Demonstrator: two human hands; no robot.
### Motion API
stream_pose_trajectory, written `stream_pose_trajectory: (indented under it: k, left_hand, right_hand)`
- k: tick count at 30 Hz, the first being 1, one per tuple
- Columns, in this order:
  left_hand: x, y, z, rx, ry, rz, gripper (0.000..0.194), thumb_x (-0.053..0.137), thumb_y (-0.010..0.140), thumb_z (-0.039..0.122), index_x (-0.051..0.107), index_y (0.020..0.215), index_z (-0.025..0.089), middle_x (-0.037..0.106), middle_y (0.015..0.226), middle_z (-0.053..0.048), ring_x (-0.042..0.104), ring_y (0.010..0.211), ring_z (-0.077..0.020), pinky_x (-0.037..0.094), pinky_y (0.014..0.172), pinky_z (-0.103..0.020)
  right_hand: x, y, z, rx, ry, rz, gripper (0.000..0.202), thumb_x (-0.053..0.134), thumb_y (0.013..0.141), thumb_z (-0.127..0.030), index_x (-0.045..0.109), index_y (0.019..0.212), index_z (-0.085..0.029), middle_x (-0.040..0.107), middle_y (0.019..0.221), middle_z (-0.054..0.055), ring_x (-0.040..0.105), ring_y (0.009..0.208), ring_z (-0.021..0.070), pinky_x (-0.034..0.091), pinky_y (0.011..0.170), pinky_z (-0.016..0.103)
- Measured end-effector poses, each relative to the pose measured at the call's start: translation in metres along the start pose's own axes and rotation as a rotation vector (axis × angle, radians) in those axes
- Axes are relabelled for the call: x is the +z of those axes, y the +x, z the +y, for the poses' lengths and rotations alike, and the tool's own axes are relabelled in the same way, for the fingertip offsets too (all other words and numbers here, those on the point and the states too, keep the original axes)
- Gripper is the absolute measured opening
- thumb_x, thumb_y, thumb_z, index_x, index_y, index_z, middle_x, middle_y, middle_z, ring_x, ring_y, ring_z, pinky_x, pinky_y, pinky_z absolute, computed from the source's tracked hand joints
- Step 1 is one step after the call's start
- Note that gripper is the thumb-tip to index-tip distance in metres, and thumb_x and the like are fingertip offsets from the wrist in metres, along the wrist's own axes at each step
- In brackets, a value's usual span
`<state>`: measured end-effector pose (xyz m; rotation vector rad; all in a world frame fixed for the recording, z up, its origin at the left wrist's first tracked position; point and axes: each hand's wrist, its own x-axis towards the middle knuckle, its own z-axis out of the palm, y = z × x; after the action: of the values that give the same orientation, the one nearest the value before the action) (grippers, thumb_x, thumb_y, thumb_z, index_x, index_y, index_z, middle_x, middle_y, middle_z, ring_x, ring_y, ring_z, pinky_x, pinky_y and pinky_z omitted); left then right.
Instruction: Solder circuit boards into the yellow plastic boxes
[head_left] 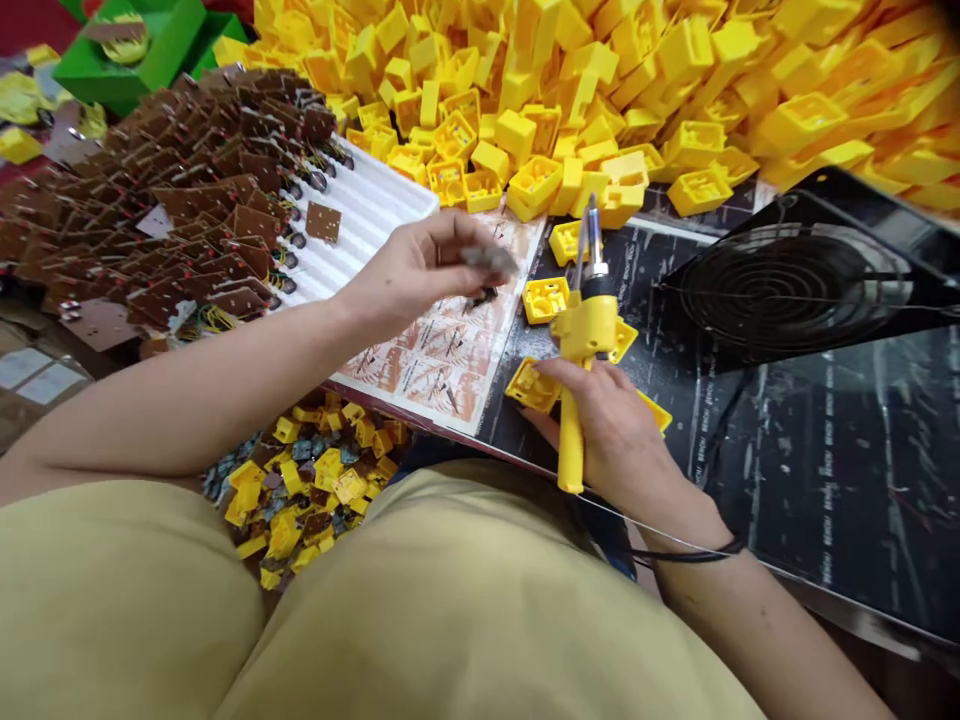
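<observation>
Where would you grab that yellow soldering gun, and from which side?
I'd take the soldering gun by its yellow handle, from the near side, fingers wrapped round. The handle is long and slim and points toward the person; the metal tip, possibly hot, points away.

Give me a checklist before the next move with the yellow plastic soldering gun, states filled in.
1. Right hand gripping soldering gun: ok.
2. Slim metal tip clear of left hand: ok, visible gap.
3. Orientation of small grey part in left fingers: cannot tell, blurred.
4. Thin pale cable clear of right wrist: not ok, crosses it in view.
5. Tip at heat: cannot tell.
6. Black fan with round wire grille running: cannot tell.
</observation>
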<state>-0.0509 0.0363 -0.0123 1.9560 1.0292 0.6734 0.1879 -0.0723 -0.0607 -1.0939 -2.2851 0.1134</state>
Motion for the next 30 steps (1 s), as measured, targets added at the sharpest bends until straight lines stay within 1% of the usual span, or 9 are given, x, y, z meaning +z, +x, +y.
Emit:
stream_pose_trajectory:
  k: [4,6,9,12,15,18,22,26,30]
  left_hand:
    - [0.001,-0.044,-0.014,0.106,0.152,-0.304,0.027,0.047,0.085,0.009,0.068,0.098,0.017,0.074,0.123,-0.01,0.064,0.125,-0.0231,0.057,0.1,-0.043]
    - [-0.001,-0.06,-0.016,0.156,0.289,-0.354,0.035,0.043,0.081,0.006,0.072,0.097,0.019,0.072,0.129,-0.008,0.057,0.136,-0.0235,0.05,0.11,-0.046]
    - [-0.001,-0.069,-0.006,0.127,0.45,-0.158,0.038,0.042,0.082,0.009,0.073,0.101,0.021,0.072,0.127,-0.007,0.063,0.125,-0.0213,0.051,0.108,-0.045]
    - [0.012,-0.065,0.009,0.088,0.652,0.015,0.029,0.049,0.089,0.026,0.073,0.103,0.019,0.075,0.108,-0.009,0.067,0.107,-0.0261,0.053,0.098,-0.048]
    - [0.031,-0.059,0.014,0.112,0.85,-0.007,0.034,0.054,0.089,0.042,0.073,0.1,0.016,0.073,0.101,-0.013,0.063,0.102,-0.0328,0.049,0.092,-0.052]
    - [0.047,-0.058,0.004,0.132,0.916,0.014,0.03,0.056,0.09,0.04,0.072,0.097,0.015,0.072,0.101,-0.013,0.061,0.1,-0.0324,0.046,0.088,-0.05]
    - [0.053,-0.061,-0.015,0.193,0.788,0.094,0.021,0.056,0.095,0.031,0.072,0.088,0.019,0.074,0.095,-0.007,0.061,0.095,-0.0249,0.043,0.087,-0.043]
    - [0.053,-0.062,-0.022,0.355,0.654,0.145,0.015,0.057,0.096,0.025,0.07,0.09,0.022,0.078,0.095,-0.001,0.063,0.096,-0.0198,0.042,0.092,-0.039]
    - [0.054,-0.059,-0.019,0.488,0.676,0.163,0.012,0.059,0.094,0.019,0.069,0.09,0.024,0.077,0.085,0.002,0.064,0.092,-0.0184,0.038,0.096,-0.041]
  right_hand:
    - [-0.004,-0.009,0.004,-0.034,0.028,-0.03,0.036,0.06,0.096,-0.025,0.046,0.129,-0.021,0.062,0.088,0.002,0.063,0.083,0.0214,0.053,0.093,0.043]
    - [-0.005,-0.013,0.004,-0.065,0.055,-0.055,0.033,0.058,0.098,-0.025,0.046,0.129,-0.022,0.064,0.09,0.002,0.065,0.086,0.021,0.05,0.1,0.046]
    - [-0.004,-0.015,0.004,-0.066,0.076,-0.065,0.038,0.061,0.097,-0.03,0.045,0.131,-0.023,0.066,0.095,0.003,0.066,0.088,0.0214,0.047,0.105,0.048]
    - [-0.004,-0.016,0.006,-0.061,0.059,-0.043,0.045,0.066,0.095,-0.037,0.044,0.132,-0.023,0.064,0.093,0.003,0.066,0.088,0.0214,0.045,0.107,0.048]
    - [-0.006,-0.019,0.005,-0.061,0.04,-0.028,0.046,0.066,0.095,-0.036,0.044,0.133,-0.022,0.062,0.091,0.002,0.066,0.089,0.0209,0.043,0.111,0.048]
    - [-0.009,-0.023,0.005,-0.041,0.03,-0.021,0.047,0.068,0.093,-0.033,0.044,0.133,-0.023,0.064,0.092,0.001,0.066,0.089,0.0201,0.042,0.112,0.047]
    - [-0.008,-0.025,0.003,-0.055,0.031,0.043,0.046,0.069,0.092,-0.036,0.049,0.13,-0.02,0.064,0.088,0.0,0.066,0.081,0.018,0.045,0.109,0.044]
    - [-0.003,-0.014,-0.002,-0.098,-0.003,0.093,0.034,0.065,0.095,-0.038,0.056,0.121,-0.019,0.066,0.084,0.001,0.065,0.075,0.0162,0.048,0.106,0.045]
    - [-0.017,-0.008,-0.009,-0.083,-0.049,0.328,0.02,0.077,0.086,-0.025,0.063,0.101,-0.021,0.059,0.064,-0.008,0.055,0.055,0.0068,0.054,0.088,0.025]
